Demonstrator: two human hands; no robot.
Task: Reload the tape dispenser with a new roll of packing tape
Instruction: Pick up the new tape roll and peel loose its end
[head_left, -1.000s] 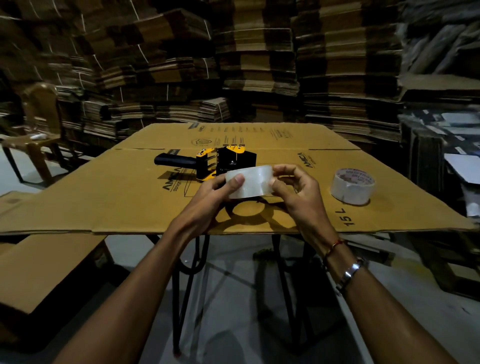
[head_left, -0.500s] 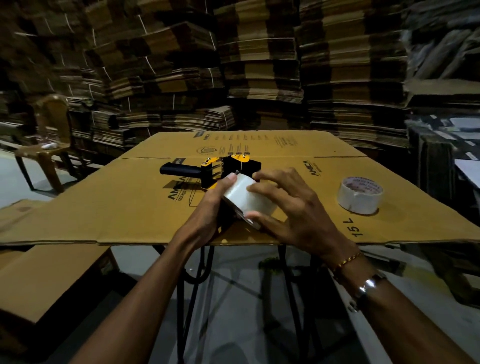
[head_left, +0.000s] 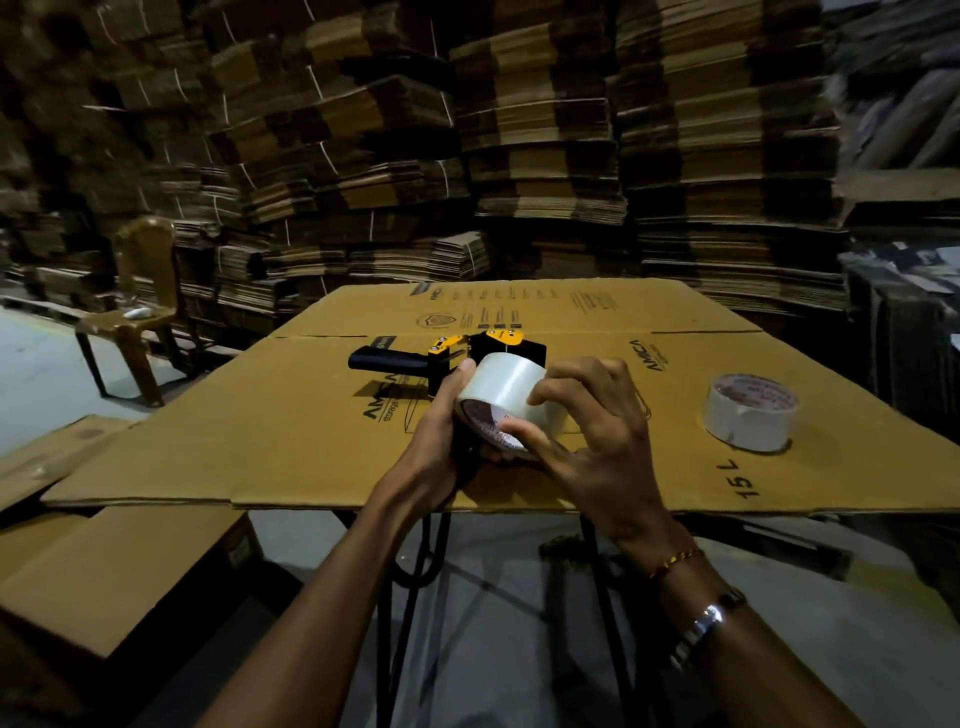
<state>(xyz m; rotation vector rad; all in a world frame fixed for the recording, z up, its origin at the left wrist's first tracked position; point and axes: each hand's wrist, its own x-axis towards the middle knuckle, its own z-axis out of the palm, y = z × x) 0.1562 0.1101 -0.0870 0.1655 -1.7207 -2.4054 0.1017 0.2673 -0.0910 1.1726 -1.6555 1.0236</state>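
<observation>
Reading "AMICA" on cardboard sheet (head_left: 727, 358)

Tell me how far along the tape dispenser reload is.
Early stage. Done: little that shows; the black and yellow tape dispenser lies on the cardboard sheet with no roll seen on it. In hand: the left hand and right hand both hold a clear tape roll in front of it. Left: mounting that roll and threading the tape. A second roll sits untouched to the right.
</observation>
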